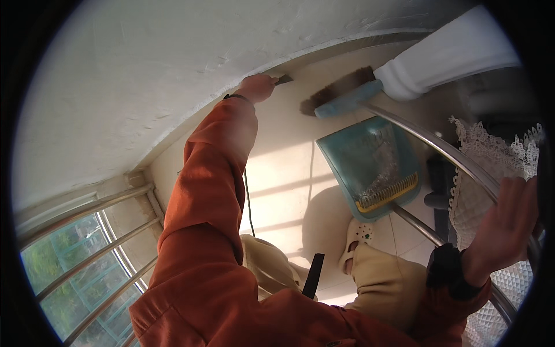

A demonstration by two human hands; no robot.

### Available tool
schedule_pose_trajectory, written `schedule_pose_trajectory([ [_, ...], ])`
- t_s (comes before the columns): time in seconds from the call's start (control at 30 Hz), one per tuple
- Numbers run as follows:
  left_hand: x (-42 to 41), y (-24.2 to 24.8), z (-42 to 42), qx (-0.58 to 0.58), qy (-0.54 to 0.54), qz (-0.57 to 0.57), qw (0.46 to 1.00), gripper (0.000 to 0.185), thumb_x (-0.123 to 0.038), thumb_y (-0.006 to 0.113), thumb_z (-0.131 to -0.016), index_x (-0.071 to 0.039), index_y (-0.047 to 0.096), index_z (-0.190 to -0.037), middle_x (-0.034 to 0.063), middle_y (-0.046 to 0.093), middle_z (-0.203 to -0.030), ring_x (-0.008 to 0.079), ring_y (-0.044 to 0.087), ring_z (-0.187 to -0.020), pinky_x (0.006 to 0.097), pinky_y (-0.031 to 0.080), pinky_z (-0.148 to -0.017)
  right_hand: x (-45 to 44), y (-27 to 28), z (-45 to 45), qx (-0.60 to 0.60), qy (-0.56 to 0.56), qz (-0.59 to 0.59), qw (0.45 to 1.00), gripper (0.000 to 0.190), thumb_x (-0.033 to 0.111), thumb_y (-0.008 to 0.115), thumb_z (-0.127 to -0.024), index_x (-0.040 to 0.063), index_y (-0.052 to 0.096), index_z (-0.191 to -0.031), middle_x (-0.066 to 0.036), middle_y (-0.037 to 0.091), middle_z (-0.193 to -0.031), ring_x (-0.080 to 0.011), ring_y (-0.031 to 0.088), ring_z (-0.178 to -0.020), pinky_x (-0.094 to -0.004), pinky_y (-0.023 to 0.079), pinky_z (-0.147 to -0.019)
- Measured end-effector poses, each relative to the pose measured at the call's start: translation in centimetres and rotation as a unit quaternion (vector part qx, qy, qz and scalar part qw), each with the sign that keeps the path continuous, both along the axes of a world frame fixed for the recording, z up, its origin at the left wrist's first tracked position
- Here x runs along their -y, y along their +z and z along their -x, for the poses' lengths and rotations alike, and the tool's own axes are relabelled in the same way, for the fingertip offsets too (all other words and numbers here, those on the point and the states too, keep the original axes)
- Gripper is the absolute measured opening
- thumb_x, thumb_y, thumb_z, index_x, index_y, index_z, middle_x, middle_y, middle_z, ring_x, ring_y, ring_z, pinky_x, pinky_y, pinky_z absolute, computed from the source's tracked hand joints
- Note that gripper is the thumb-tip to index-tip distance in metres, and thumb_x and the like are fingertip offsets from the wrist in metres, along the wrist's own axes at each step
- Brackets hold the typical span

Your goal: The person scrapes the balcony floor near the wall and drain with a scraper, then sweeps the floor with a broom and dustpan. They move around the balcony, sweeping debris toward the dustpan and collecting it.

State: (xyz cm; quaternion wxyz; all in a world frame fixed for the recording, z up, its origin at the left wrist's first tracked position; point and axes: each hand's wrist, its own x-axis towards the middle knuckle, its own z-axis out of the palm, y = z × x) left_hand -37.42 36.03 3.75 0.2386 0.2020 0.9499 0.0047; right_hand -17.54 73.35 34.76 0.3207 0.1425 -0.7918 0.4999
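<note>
At the far end of my outstretched left arm, my left hand (259, 87) is closed around a scraper (284, 80). Its dark, flat blade points right, low beside the white wall (130, 78) where it meets the floor. On the right, my right hand (503, 232) lies over the metal handle of a broom (433, 141), its fingers across the tube and its thumb hidden. The blue broom head (347, 100) has brown bristles. Below that sits a teal dustpan (334, 149) holding pale flakes and dust; its metal handle (418, 225) runs behind my right wrist.
A white pedestal (405, 76) stands beside the broom head. Lace-edged fabric (481, 152) hangs at the right. Metal window bars (99, 256) cross the lower left. A thin dark cord (248, 204) lies on the sunlit tiled floor (282, 169), near my light clog (359, 234).
</note>
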Motion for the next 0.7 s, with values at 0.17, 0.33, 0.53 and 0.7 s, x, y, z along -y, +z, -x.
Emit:
schedule_pose_trajectory([
  [0.17, 0.2, 0.1, -0.4, -0.084, 0.003, -0.098, 0.992, 0.03, -0.023, 0.041, -0.087, -0.019, 0.054, -0.114, 0.0131, 0.061, -0.091, 0.0327, 0.057, -0.085, 0.0423, 0.045, -0.072, 0.2, 0.0, -0.4, 0.015, -0.035, 0.029, 0.999, 0.022, 0.006, 0.035, -0.091, 0.001, 0.044, -0.072, 0.003, 0.019, -0.047, -0.0043, 0.013, -0.039, -0.0193, 0.014, -0.039],
  [0.33, -0.4, 0.7, 0.2, -0.041, -0.038, -0.032, 0.998, 0.03, -0.023, 0.036, -0.088, -0.018, 0.053, -0.113, 0.0104, 0.061, -0.091, 0.0315, 0.058, -0.084, 0.041, 0.047, -0.072, 1.2, 0.3, -0.5, 0.052, -0.065, 0.077, 0.994, 0.027, 0.009, 0.035, -0.091, 0.007, 0.035, -0.064, 0.003, 0.019, -0.046, -0.0049, 0.013, -0.038, -0.02, 0.014, -0.039],
  [0.53, 0.8, 0.4, -0.1, -0.058, -0.041, -0.029, 0.997, 0.029, -0.022, 0.036, -0.087, -0.018, 0.055, -0.109, 0.0103, 0.061, -0.088, 0.0308, 0.058, -0.082, 0.0421, 0.046, -0.07, 0.9, 0.5, -0.4, 0.07, -0.072, 0.081, 0.992, 0.029, 0.009, 0.035, -0.091, 0.009, 0.033, -0.062, 0.003, 0.018, -0.045, -0.0064, 0.014, -0.037, -0.0205, 0.017, -0.039],
  [0.7, 1.2, 0.1, 0.4, -0.038, -0.045, -0.013, 0.998, 0.029, -0.024, 0.041, -0.087, -0.02, 0.055, -0.113, 0.0114, 0.061, -0.084, 0.0314, 0.058, -0.079, 0.0431, 0.045, -0.07, 0.5, -0.5, -1.3, -0.007, -0.223, -0.138, 0.965, 0.029, 0.009, 0.031, -0.092, -0.013, 0.047, -0.103, -0.006, 0.038, -0.061, -0.0112, 0.032, -0.051, -0.0242, 0.028, -0.049],
])
